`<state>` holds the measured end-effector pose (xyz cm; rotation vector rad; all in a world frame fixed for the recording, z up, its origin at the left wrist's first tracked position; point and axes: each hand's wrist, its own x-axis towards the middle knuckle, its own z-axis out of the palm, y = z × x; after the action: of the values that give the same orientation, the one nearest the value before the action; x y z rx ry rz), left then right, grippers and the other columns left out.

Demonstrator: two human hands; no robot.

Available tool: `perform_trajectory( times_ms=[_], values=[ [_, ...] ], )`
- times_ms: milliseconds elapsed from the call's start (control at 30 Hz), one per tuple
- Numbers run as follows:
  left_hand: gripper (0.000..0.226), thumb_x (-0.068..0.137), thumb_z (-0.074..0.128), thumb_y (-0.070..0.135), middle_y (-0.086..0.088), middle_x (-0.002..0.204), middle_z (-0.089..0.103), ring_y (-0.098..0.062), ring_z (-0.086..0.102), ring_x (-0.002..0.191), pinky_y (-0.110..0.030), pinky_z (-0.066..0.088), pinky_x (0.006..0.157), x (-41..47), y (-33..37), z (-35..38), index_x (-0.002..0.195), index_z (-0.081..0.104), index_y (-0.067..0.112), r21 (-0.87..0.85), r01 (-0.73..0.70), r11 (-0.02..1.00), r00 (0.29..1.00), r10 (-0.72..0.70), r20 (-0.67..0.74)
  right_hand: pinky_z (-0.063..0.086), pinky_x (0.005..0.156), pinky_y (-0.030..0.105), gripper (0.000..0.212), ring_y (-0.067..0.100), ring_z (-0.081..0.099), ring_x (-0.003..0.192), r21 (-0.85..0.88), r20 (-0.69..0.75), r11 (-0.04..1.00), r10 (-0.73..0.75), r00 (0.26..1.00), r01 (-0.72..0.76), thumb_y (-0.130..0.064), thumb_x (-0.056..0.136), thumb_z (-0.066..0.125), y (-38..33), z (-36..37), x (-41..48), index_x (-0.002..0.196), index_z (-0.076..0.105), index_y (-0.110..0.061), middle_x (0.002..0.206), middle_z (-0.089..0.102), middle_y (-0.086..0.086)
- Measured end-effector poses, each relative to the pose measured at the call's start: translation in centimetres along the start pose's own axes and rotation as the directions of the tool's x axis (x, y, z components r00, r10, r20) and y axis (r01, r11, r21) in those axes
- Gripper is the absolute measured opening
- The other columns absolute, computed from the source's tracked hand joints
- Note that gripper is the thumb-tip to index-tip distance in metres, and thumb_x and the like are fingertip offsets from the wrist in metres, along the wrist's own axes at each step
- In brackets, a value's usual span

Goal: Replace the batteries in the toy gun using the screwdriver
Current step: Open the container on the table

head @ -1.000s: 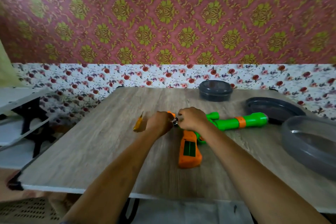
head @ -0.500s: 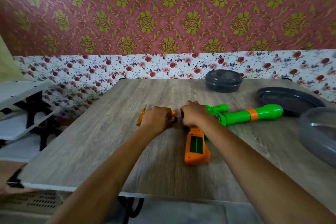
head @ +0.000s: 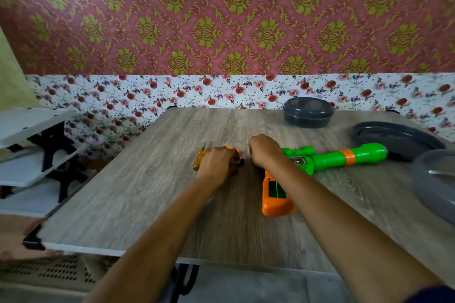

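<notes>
The gun (head: 325, 160) lies flat on the table (head: 147, 192), its grip toward the person and the battery bay facing up, probably for easy loading. The screwdriver (head: 199, 162) sits just beside the left hand (head: 216, 165). That hand and the right hand (head: 264, 152) are both curled, knuckles up. I cannot tell what they hold.

Both hands curled on the table (head: 138, 199) next to the toy gun (head: 330, 158)
Left hand (head: 218, 166) sits beside the yellow screwdriver (head: 199, 162), an orange bit (head: 232, 147) peeking out past its knuckles. Right hand (head: 264, 154) is over the gun's back end, orange grip (head: 277, 205) pointing toward the camera. Can't see what either holds.
</notes>
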<state>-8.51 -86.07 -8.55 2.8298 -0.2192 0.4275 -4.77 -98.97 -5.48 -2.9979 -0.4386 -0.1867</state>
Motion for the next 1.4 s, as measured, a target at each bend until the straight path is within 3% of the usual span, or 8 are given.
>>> perform_trajectory(
  times_ms=[367,467,633,867,967,1167,1300,1400],
  values=[
    [0.03,0.089,0.057,0.019,-0.01,0.112,0.066,-0.028,0.062,0.104,-0.034,0.048,0.078,-0.3,0.2,0.4,0.119,0.06,0.02,0.069,0.015,0.997,1.0,-0.014,-0.015,0.051,0.079,0.032,0.023,0.026,0.062,0.096,0.349,-0.193,0.937,0.083,0.978,-0.011,-0.003,0.072,0.063,0.6,-0.1,0.1,0.091,0.067,-0.014,0.101,0.068,0.009],
    [0.028,0.085,0.061,0.017,-0.009,0.108,0.069,-0.027,0.063,0.101,-0.033,0.05,0.08,-0.7,0.1,0.3,0.113,0.066,0.018,-0.035,0.029,0.999,0.999,-0.03,-0.033,0.05,0.075,0.028,0.02,0.025,0.064,0.09,0.465,-0.228,0.885,0.105,0.968,0.013,-0.003,0.071,0.065,0.8,-0.7,-0.6,0.089,0.068,-0.011,0.094,0.07,0.01],
    [0.021,0.081,0.068,0.013,-0.007,0.091,0.072,-0.023,0.066,0.084,-0.028,0.047,0.065,-0.1,2.3,-1.8,0.1,0.072,0.017,-0.254,0.013,0.967,0.989,-0.049,-0.136,0.049,0.071,0.024,0.02,0.021,0.067,0.085,0.598,-0.254,0.801,0.17,0.952,0.016,-0.009,0.071,0.075,3.0,-3.7,-3.2,0.089,0.069,-0.005,0.091,0.071,0.012],
    [0.015,0.081,0.069,0.016,-0.006,0.093,0.073,-0.02,0.066,0.085,-0.026,0.048,0.07,2.0,12.8,-3.0,0.095,0.074,0.014,-0.357,-0.145,0.923,0.982,0.089,-0.169,0.049,0.079,0.023,0.018,0.019,0.066,0.087,0.6,-0.342,0.798,0.318,0.884,-0.055,-0.008,0.072,0.074,11.5,-9.7,-10.4,0.09,0.072,-0.002,0.094,0.072,0.013],
    [0.012,0.08,0.069,0.015,-0.01,0.086,0.073,-0.025,0.067,0.081,-0.033,0.05,0.069,2.5,18.9,-1.9,0.091,0.075,0.013,-0.44,-0.2,0.875,0.978,0.15,-0.147,0.044,0.073,0.016,0.017,0.014,0.065,0.086,0.565,-0.371,0.811,0.417,0.83,-0.154,-0.007,0.073,0.071,17.1,-11.9,-14.9,0.089,0.073,-0.006,0.092,0.072,0.008],
    [0.016,0.077,0.072,0.012,-0.011,0.089,0.073,-0.019,0.066,0.083,-0.026,0.044,0.068,2.7,30.1,-0.4,0.092,0.075,0.009,-0.537,-0.314,0.783,0.946,0.306,-0.107,0.041,0.058,0.006,0.014,0.013,0.064,0.08,0.609,-0.377,0.73,0.611,0.697,-0.311,-0.008,0.072,0.072,26.5,-13.4,-21.7,0.086,0.073,-0.006,0.089,0.072,0.009],
    [0.013,0.08,0.071,0.021,-0.01,0.091,0.073,-0.025,0.067,0.086,-0.036,0.054,0.075,3.1,34.6,1.4,0.089,0.076,0.013,-0.397,-0.376,0.837,0.899,0.433,0.061,0.046,0.059,0.014,0.014,0.011,0.059,0.068,0.584,-0.294,0.726,0.607,0.738,-0.364,-0.006,0.072,0.072,28.7,-12.5,-23.2,0.086,0.073,-0.006,0.089,0.073,0.012],
    [0.016,0.08,0.069,0.025,-0.011,0.097,0.072,-0.027,0.066,0.088,-0.033,0.051,0.071,3.4,36.1,3.0,0.092,0.075,0.015,-0.21,-0.414,0.886,0.869,0.453,0.198,0.046,0.062,0.016,0.014,0.008,0.058,0.067,0.472,-0.239,0.781,0.56,0.793,-0.409,-0.008,0.076,0.071,29.0,-10.9,-22.9,0.09,0.073,-0.008,0.091,0.072,0.009]
  ],
)
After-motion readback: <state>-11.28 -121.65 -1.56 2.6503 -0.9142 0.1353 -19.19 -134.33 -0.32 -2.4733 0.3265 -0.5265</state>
